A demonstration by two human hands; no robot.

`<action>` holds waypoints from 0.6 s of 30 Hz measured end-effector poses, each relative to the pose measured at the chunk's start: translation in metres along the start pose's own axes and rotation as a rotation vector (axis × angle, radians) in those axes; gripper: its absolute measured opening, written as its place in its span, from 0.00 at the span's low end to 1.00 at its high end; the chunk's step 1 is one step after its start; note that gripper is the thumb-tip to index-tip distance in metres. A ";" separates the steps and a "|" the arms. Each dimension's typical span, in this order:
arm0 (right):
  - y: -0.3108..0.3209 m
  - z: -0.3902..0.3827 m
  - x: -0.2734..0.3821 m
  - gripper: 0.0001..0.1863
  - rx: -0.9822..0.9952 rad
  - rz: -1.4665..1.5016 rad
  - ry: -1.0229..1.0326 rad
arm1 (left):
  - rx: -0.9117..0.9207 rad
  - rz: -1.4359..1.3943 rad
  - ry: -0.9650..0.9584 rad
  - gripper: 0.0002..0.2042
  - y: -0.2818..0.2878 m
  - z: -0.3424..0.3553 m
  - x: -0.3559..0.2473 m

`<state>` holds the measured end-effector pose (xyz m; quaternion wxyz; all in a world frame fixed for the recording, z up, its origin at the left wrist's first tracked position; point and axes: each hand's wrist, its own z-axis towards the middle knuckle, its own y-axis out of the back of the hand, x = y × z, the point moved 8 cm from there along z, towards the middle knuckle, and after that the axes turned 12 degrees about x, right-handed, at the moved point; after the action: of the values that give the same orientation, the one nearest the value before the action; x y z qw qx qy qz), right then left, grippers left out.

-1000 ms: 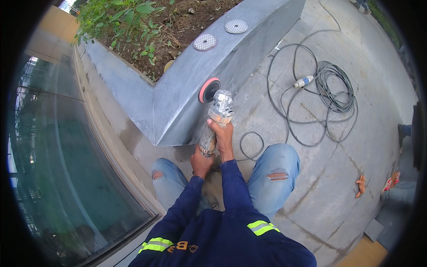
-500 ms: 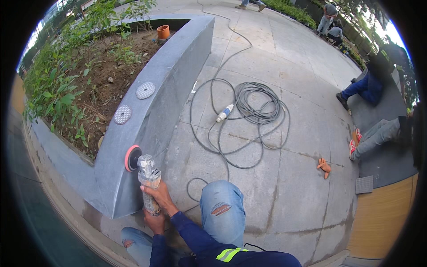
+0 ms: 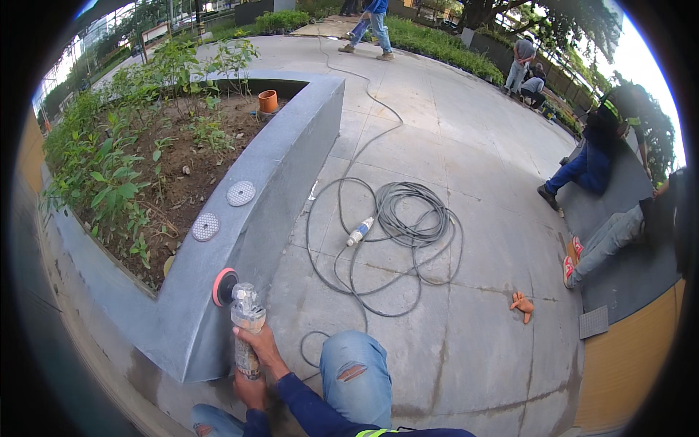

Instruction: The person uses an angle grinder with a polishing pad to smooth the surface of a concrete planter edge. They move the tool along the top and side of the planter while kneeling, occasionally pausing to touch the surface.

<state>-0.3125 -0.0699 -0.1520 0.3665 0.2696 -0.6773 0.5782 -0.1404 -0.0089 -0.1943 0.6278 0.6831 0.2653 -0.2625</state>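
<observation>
An angle grinder [image 3: 247, 315] with a pale, dust-smeared body points away from me, held in both hands. Around the middle of its body, my right hand [image 3: 263, 349] is closed with the thumb over the top. Closer to me, my left hand [image 3: 251, 392] grips the rear end. A black backing pad with a salmon-pink rim [image 3: 223, 286] is fitted at its head, tilted at the edge of the grey planter wall [image 3: 251, 175]; whether it touches is unclear. Two round perforated white polishing pads [image 3: 240, 193] lie on top of the wall beyond it.
Coiled dark cable [image 3: 415, 218] with a blue-and-white connector [image 3: 360, 231] lies on the paving right of the wall. Plants and soil [image 3: 182, 182] fill the planter, beside an orange pipe [image 3: 268, 101]. An orange glove [image 3: 522, 307] rests further right, near people sitting along a ledge.
The view has tilted upward, so the scene sits lower and more of a walking person shows at the top. Both hands keep hold of the grinder at nearly the same spot by the wall.
</observation>
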 end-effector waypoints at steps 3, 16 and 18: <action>0.020 0.013 -0.009 0.27 -0.028 0.044 -0.038 | 0.065 0.053 0.063 0.28 -0.006 0.006 -0.008; 0.004 0.006 0.009 0.28 -0.027 0.111 -0.023 | 0.080 0.031 0.070 0.29 -0.006 0.003 -0.007; 0.002 0.004 0.009 0.27 -0.018 0.091 -0.026 | 0.060 0.006 0.056 0.28 -0.005 0.000 -0.005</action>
<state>-0.3198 -0.0728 -0.1462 0.3333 0.2426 -0.6988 0.5846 -0.1476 -0.0091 -0.1946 0.6003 0.7094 0.2725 -0.2492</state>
